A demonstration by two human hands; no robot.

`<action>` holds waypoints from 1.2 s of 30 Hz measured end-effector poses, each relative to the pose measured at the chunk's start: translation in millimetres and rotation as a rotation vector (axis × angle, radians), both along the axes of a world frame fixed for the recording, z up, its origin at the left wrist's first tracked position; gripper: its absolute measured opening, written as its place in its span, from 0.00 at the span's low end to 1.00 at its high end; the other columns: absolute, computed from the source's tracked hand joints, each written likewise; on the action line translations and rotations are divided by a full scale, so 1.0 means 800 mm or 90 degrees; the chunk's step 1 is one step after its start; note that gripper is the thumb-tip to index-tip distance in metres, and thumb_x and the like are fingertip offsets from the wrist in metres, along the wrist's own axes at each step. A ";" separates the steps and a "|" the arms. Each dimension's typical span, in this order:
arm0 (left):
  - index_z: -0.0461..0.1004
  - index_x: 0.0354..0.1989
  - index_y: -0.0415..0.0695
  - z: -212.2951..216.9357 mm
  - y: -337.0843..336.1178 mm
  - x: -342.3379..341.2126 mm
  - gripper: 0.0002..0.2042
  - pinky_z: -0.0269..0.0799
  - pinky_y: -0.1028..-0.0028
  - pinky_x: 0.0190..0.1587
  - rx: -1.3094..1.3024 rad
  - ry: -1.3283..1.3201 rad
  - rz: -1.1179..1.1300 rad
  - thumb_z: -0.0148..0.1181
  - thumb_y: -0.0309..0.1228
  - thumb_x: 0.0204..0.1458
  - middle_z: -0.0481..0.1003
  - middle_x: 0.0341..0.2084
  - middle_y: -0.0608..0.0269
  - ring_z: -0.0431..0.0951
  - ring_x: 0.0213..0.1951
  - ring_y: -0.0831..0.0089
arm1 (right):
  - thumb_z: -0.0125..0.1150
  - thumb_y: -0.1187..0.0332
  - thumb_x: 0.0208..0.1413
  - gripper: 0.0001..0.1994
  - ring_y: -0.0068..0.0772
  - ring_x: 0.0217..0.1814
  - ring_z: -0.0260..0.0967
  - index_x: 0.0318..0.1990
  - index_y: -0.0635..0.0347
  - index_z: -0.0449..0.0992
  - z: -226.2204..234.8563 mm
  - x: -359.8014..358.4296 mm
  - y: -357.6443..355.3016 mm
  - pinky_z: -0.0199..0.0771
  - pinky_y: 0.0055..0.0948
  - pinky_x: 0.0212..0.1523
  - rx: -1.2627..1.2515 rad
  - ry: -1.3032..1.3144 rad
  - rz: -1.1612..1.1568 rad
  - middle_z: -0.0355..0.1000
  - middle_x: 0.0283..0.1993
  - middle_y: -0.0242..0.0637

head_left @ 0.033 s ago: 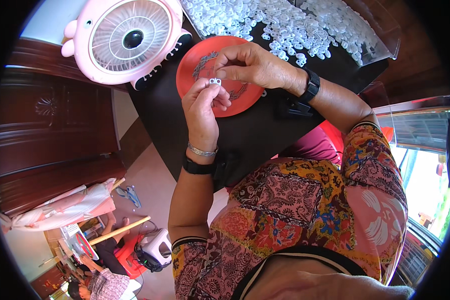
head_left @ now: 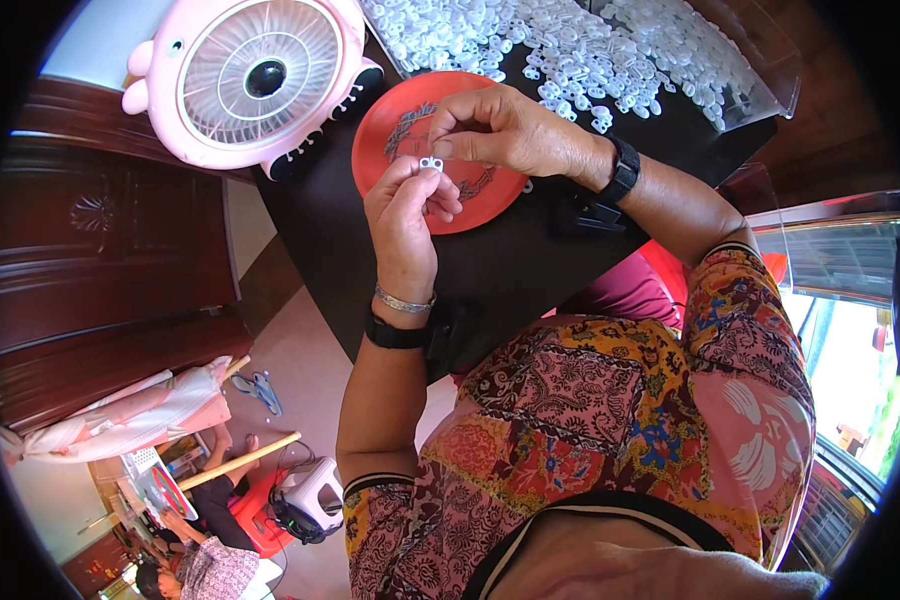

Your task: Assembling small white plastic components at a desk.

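Above the near part of a red plate (head_left: 485, 214), my left hand (head_left: 406, 205) pinches a small white plastic piece with two holes (head_left: 431, 163) between thumb and forefinger. Close beside it on the right, my right hand (head_left: 500, 130) has thumb and forefinger pressed together just over the piece's top. Whatever is in that pinch is too small to make out. Thin grey metal pieces (head_left: 406, 128) lie in the plate, partly hidden by both hands.
Many white plastic pieces (head_left: 580, 55) are heaped at the table's far side, some against a clear tray wall (head_left: 770, 95). A pink fan (head_left: 265, 80) stands at the far left of the dark table (head_left: 510, 275). Another person (head_left: 220, 565) sits at the lower left.
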State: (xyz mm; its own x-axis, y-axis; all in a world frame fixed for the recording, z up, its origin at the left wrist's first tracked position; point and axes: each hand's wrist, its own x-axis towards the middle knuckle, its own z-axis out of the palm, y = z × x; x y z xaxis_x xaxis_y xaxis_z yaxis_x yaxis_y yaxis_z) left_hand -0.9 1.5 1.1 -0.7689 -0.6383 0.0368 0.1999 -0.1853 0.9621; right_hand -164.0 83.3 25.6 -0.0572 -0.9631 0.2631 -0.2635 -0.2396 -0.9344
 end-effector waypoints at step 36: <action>0.62 0.19 0.45 0.019 0.005 0.003 0.11 0.56 0.82 0.20 -0.122 -0.111 -0.087 0.46 0.31 0.53 0.67 0.15 0.68 0.65 0.17 0.82 | 0.52 0.70 0.57 0.10 0.30 0.21 0.58 0.26 0.66 0.66 0.016 -0.005 0.011 0.60 0.29 0.25 -0.010 0.249 0.076 0.60 0.19 0.38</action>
